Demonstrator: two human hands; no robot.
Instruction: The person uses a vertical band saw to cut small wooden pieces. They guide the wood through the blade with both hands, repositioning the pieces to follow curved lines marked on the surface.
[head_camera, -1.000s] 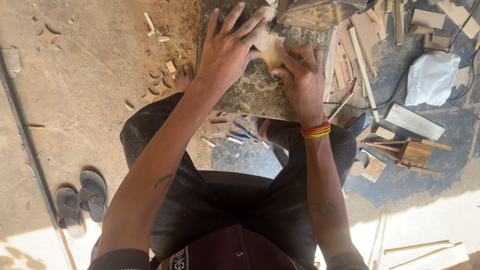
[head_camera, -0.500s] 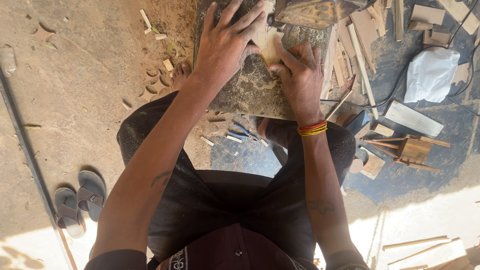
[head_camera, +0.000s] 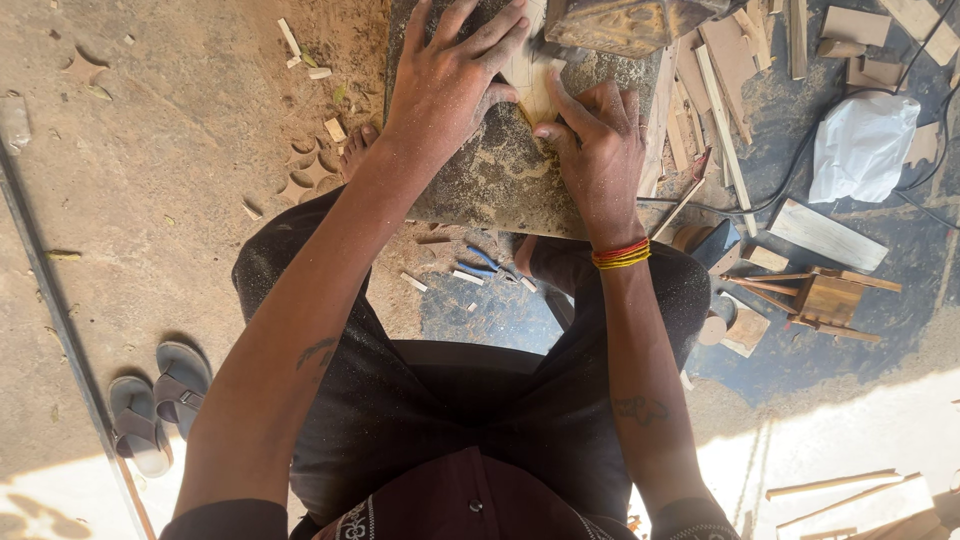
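Note:
My left hand (head_camera: 450, 80) lies flat with fingers spread on a pale wooden piece (head_camera: 528, 85) that rests on a dusty work slab (head_camera: 490, 185). My right hand (head_camera: 598, 140) presses the same piece from the right, thumb and fingers against its edge. Sawdust covers the slab. A brown metal machine part (head_camera: 620, 22) sits just beyond my hands at the top edge. Most of the wooden piece is hidden under my hands.
Wood offcuts (head_camera: 720, 70) pile at the upper right beside a white plastic bag (head_camera: 862, 145) and a black cable (head_camera: 780, 200). A small wooden frame (head_camera: 825, 295) lies at right. Sandals (head_camera: 155, 400) sit at lower left. Blue-handled pliers (head_camera: 485, 265) lie between my legs.
Both hands have shifted slightly away from me along the slab with the wooden piece; the camera has tilted a little.

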